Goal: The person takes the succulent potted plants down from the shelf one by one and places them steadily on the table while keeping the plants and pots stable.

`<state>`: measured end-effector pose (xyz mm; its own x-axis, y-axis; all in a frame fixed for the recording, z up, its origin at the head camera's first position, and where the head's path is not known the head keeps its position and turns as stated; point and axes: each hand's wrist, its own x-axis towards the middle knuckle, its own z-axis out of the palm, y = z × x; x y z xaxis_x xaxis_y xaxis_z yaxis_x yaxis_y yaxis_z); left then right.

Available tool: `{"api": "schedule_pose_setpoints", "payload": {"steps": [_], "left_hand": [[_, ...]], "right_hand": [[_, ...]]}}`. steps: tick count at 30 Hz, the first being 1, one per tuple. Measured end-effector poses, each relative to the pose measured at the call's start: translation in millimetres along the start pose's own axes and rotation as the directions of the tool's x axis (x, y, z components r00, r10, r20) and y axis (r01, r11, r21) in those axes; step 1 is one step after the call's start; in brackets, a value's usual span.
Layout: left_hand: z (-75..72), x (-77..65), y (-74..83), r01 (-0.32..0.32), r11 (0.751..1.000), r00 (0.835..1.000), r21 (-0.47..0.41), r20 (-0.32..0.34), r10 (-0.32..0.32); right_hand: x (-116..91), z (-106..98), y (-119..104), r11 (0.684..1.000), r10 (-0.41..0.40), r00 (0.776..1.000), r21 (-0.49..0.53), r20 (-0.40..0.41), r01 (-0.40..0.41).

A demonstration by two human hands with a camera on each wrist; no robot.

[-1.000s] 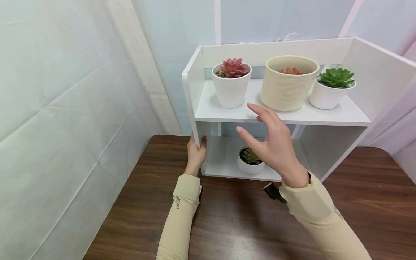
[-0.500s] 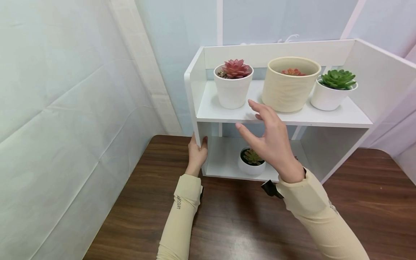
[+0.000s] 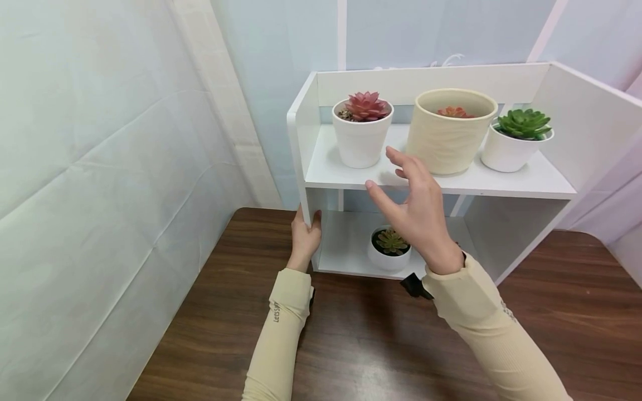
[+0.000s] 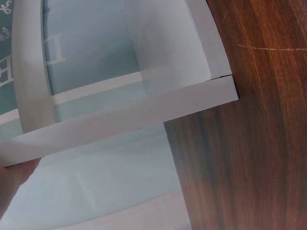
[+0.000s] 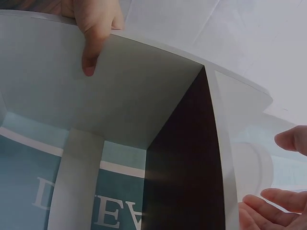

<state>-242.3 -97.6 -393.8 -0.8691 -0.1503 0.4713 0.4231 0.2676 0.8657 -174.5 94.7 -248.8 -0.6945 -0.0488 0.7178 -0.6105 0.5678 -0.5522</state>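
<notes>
My left hand (image 3: 305, 239) grips the left side panel of a white two-tier shelf unit (image 3: 577, 128), thumb on the inner face and fingers on the outer. In the right wrist view that thumb (image 5: 91, 55) shows against the panel. My right hand (image 3: 418, 209) is held up in front of the upper board, thumb and fingers spread apart with nothing between them. Just beyond its fingertips are a white pot (image 3: 362, 139) with a red succulent (image 3: 367, 107) and a larger cream pot (image 3: 446, 142) with an orange-red succulent sunk inside. Farther right sits a white pot (image 3: 509, 153) with a green succulent (image 3: 523, 123).
A low white pot (image 3: 388, 260) with a greenish succulent stands on the lower board, partly behind the right hand. The unit stands on a dark wood table (image 3: 351, 334). A white curtain (image 3: 100, 195) hangs along the left, and a pale blue backdrop (image 3: 281, 44) rises behind.
My right hand has risen slightly, its fingertips moving up toward the space between the left white pot and the cream pot. The left hand keeps its grip on the side panel.
</notes>
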Motion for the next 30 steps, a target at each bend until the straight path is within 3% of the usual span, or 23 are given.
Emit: {"api": "schedule_pose_setpoints", "payload": {"steps": [16, 30], "left_hand": [[-0.5, -1.6, 2.1, 0.002, 1.000, 1.000, -0.012, -0.006, -0.002], [-0.1, -0.7, -0.9, -0.006, 1.000, 1.000, -0.028, 0.005, 0.006]], "right_hand": [[6.7, 11.6, 3.6, 0.999, 0.043, 0.996, 0.001, -0.074, -0.043], [15.9, 17.7, 0.3, 0.995, 0.094, 0.994, -0.016, -0.047, -0.094]]}}
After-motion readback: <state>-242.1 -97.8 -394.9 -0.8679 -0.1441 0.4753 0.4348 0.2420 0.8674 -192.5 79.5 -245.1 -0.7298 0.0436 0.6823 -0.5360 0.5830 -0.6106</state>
